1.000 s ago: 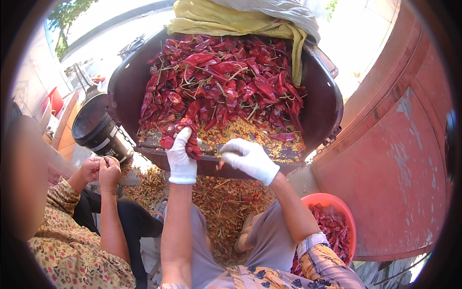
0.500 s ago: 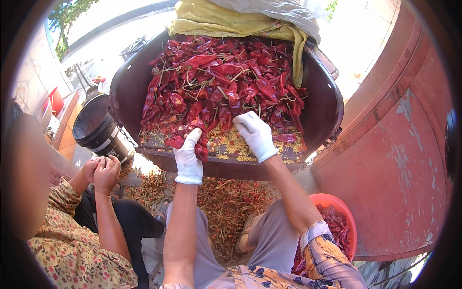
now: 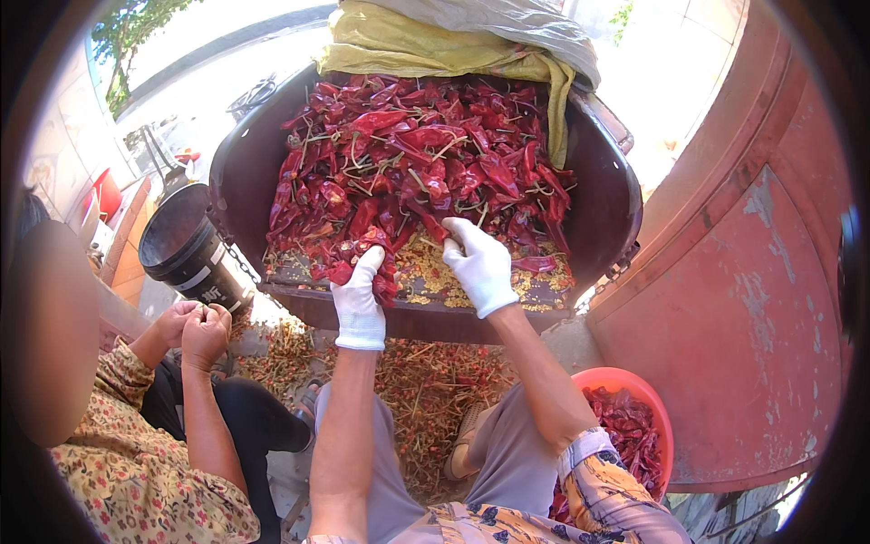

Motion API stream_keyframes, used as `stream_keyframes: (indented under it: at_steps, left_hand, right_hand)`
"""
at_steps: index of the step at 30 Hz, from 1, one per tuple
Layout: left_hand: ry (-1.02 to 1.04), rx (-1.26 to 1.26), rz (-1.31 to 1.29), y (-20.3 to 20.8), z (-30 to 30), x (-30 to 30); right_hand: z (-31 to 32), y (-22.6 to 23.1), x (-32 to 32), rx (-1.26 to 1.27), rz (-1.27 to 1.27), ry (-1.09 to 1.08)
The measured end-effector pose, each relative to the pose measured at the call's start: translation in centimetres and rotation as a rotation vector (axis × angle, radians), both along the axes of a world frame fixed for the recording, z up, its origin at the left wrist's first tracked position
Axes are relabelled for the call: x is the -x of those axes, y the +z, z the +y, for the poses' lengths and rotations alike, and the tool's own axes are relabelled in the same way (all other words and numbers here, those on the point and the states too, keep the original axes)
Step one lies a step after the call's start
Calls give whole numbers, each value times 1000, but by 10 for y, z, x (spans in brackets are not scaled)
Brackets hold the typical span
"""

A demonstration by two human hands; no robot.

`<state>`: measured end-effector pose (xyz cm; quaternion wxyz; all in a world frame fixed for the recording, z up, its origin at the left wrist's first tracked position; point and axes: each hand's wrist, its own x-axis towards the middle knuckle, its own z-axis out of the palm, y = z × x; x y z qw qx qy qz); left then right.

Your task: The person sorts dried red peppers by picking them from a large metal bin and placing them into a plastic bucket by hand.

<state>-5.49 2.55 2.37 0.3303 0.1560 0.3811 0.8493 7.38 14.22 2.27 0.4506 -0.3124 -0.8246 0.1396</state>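
My left hand (image 3: 361, 299), in a white glove, is closed round a bunch of dried red chili peppers (image 3: 367, 243), the thumb lying across them. To its right my right hand (image 3: 480, 269), gloved too, pinches the end of a red chili pepper (image 3: 430, 220) between thumb and finger. Both hands are over the near lip of a dark metal cart tub (image 3: 603, 195). A heap of red chili peppers (image 3: 399, 127) with pale stems fills the tub beyond them. Yellow seeds (image 3: 439, 276) lie scattered on the tub's floor beneath my hands.
A yellow sack (image 3: 408, 45) drapes over the tub's far edge. At left, a co-worker's hands (image 3: 195, 331) meet near a black bucket (image 3: 172, 238). Stems litter the ground (image 3: 426, 408). A red basin (image 3: 666, 435) of peppers stands by my right leg, near a red metal panel (image 3: 707, 354).
My right hand has shifted slightly and its fingers have come onto a pepper at the heap's near edge. The left hand still grips its bunch.
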Motion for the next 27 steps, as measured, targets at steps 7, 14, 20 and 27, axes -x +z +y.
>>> stream_keyframes:
  at_steps: [7,14,20,27]
  left_hand:
    - [-8,-22,625,13,-6,-16]
    - [-81,63,1353,12,-10,-14]
    - [-444,17,324,8,-14,-21]
    - [-532,-69,36,11,-16,-22]
  right_hand:
    - [-4,26,-35,756,288,303]
    - [-14,44,-49,1157,306,647]
    - [-30,52,-40,1310,546,771]
    - [-41,50,-41,737,270,631]
